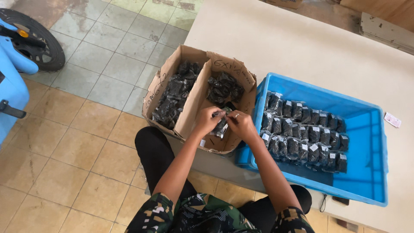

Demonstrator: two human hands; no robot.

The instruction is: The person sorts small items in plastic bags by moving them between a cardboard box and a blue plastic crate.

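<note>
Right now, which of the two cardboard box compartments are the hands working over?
The right compartment, next to the blue crate. The left hand and right hand hold a small bag over its near end; the left compartment lies further left.

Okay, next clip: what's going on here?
A seated person holds a small clear bag of dark parts between the left hand and right hand, above a cardboard box. The box has two compartments, both holding loose heaps of similar bags. To the right, a blue crate on the table holds neat rows of labelled bags filling its left part; the rest of it is bare.
</note>
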